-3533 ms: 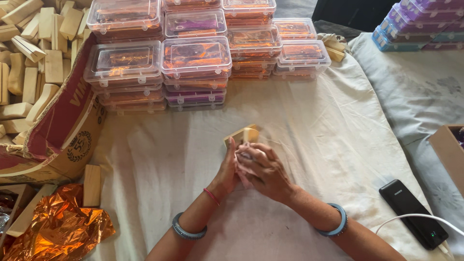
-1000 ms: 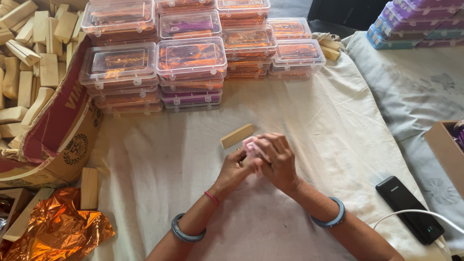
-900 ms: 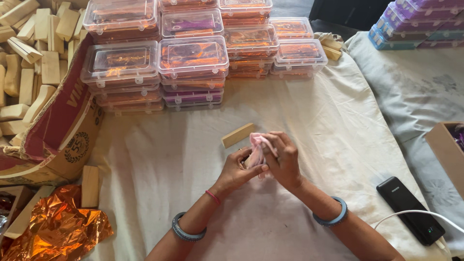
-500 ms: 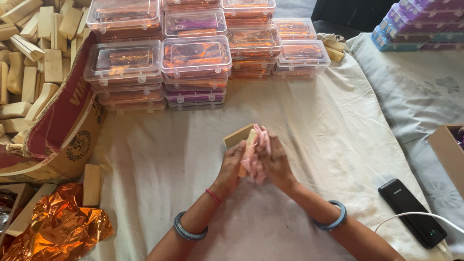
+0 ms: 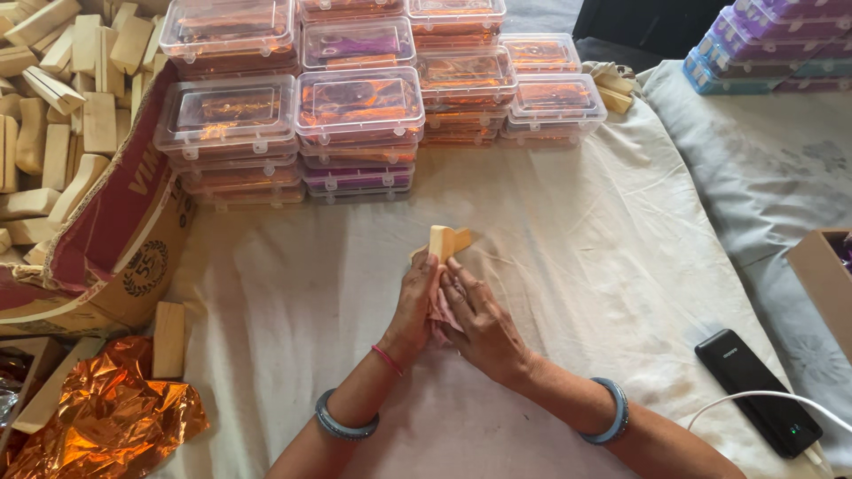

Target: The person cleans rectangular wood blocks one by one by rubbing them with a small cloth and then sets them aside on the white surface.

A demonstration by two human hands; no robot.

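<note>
Both hands (image 5: 453,306) now pressed together around pink cloth (image 5: 441,310), block (image 5: 441,242) upright instead of flat

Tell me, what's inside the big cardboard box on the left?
The cardboard box is full of pale wooden blocks, heaped loosely. Whatever lies beneath the top blocks is covered, so it cannot be seen.

The wooden block (image 5: 441,241) in my hands is pale tan, the cloth (image 5: 441,310) against it pink. Orange foil (image 5: 106,417) crinkles at lower left. My bangles (image 5: 612,412) are grey-blue, the sheet (image 5: 603,231) cream, the phone (image 5: 757,390) black.
</note>
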